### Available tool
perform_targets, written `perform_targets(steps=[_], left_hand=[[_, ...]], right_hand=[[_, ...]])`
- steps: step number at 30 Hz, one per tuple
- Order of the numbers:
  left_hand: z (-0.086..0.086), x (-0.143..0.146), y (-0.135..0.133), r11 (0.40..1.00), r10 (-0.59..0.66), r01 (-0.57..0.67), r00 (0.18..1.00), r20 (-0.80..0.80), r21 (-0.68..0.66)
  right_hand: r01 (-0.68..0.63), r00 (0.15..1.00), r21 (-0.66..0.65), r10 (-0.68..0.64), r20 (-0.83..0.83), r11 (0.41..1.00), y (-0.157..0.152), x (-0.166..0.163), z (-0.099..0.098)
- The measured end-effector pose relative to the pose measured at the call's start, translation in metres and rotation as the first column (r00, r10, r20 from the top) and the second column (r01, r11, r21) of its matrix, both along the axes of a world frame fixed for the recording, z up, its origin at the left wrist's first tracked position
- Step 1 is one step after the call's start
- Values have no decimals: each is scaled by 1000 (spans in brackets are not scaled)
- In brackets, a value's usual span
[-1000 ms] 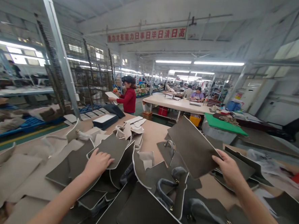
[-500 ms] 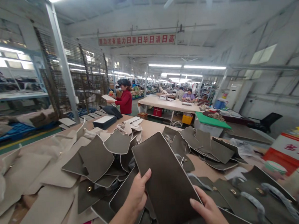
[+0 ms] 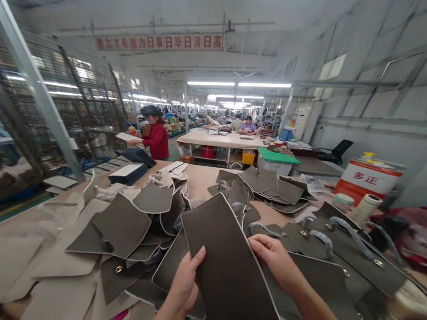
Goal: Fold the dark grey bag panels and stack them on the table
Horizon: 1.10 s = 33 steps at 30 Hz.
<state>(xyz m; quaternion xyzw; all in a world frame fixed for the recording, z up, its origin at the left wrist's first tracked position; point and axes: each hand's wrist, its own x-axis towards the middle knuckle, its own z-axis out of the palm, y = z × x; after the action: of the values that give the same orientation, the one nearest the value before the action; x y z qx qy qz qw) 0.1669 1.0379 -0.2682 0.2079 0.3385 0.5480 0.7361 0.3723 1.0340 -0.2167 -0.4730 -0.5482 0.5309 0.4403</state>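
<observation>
Grey-brown and smooth like leather, the flat, pale-edged panel (image 3: 225, 270) is held tilted above the heaped tan surface (image 3: 202, 176): the left grip (image 3: 186, 280) closes on one side, thumb on the face, and the right grip (image 3: 272, 255) pinches the opposite edge. Perhaps the edge is being checked, so the next move calls for a light, even hold. Around lie similar dark pieces (image 3: 123, 223), curved wrapped handles (image 3: 353, 234) and matte beige pieces (image 3: 52, 310).

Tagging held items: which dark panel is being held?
The front-centre panel: the left hand grips its left edge, the right hand is at its right edge. Neither hand holds the other dark panels.
</observation>
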Motion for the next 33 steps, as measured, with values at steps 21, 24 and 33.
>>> perform_targets(steps=[21, 24, 33], left_hand=[[34, -6, 1, 186, 876, 678, 214, -433, 711], [52, -4, 3, 65, 899, 817, 201, -388, 574], [59, -7, 12, 8, 875, 967, 117, -469, 256]], right_hand=[[-234, 942, -65, 242, 233, 970, 15, -26, 11], [-263, 935, -108, 281, 216, 959, 16, -29, 11], [-304, 815, -54, 289, 501, 951, 23, -35, 8]])
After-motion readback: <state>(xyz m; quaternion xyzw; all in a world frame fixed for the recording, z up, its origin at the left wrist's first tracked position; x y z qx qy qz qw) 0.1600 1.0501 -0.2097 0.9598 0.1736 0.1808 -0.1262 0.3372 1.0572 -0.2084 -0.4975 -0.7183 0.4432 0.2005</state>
